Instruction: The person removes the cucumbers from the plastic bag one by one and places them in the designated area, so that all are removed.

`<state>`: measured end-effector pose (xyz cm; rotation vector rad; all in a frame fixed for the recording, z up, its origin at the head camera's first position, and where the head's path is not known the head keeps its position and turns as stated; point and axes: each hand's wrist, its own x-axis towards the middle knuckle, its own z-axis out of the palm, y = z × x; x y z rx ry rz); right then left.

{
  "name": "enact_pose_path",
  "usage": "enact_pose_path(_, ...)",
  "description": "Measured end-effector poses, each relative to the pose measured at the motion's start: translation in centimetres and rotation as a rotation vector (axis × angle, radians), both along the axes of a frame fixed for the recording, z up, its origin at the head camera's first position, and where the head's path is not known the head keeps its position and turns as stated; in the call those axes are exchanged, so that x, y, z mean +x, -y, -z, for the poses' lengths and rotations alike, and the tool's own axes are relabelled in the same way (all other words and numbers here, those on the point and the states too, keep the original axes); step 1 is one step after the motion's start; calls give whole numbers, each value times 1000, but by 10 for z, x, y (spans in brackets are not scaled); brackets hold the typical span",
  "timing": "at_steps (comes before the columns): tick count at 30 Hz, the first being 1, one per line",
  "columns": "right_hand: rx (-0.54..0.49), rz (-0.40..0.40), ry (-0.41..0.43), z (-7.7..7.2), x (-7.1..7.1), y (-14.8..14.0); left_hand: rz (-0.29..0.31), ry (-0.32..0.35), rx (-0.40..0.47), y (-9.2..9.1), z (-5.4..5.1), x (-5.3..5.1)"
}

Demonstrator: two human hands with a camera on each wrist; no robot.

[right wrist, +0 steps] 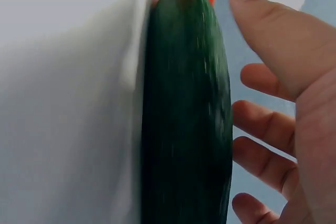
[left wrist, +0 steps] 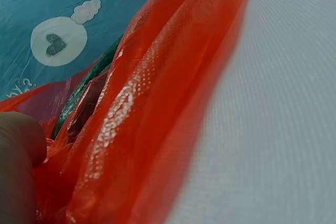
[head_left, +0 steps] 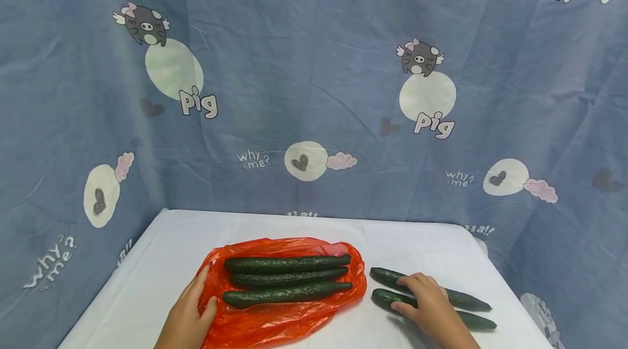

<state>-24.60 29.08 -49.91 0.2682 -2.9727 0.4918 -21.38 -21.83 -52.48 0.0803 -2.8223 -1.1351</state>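
Three dark green cucumbers (head_left: 287, 295) lie side by side on a spread red plastic bag (head_left: 265, 324). My left hand (head_left: 185, 313) rests at the bag's left edge, thumb and fingers apart and touching the plastic. In the left wrist view the bag's folds (left wrist: 131, 114) hide most of a cucumber (left wrist: 86, 87). To the right of the bag, two more cucumbers lie on the table, one farther back (head_left: 468, 301) and one nearer (head_left: 385, 299). Over them is my right hand (head_left: 432, 305), its thumb and fingers spread. The right wrist view shows the thumb clear of the near cucumber (right wrist: 186, 103).
A white cloth covers the table (head_left: 196, 226). Behind it and along both sides hangs a blue curtain (head_left: 314, 92) with pig and cloud prints.
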Motion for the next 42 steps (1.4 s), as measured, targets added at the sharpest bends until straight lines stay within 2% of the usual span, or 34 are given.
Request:
enact_pose_path(3, -14, -54, -7, -1, 0, 10, 7, -2, -4, -1, 2, 0)
enact_pose_path(11, 34, -257, -73, -4, -6, 43, 11, -22, -1, -5, 2, 1)
enact_pose_path(16, -9, -321, -67, -13, -14, 71, 15, -66, -9, -5, 1, 4)
enact_pose_path(23, -50, -397, -100, -17, -30, 111, 16, -31, 12, -4, 2, 4)
enact_pose_path(26, -18, -422, -105, -15, -38, 125, 18, -11, 30, -3, 2, 3)
enact_pose_path(33, 32, -393, 2, -20, -50, 155, 27, -11, 22, -2, -1, 3)
enact_pose_path(37, 80, -388, -20, -24, -57, 172, 27, -8, 22, -1, -2, 2)
enact_pose_path(42, 138, -410, -40, -20, -61, 194, 18, 21, 46, -1, -1, 2)
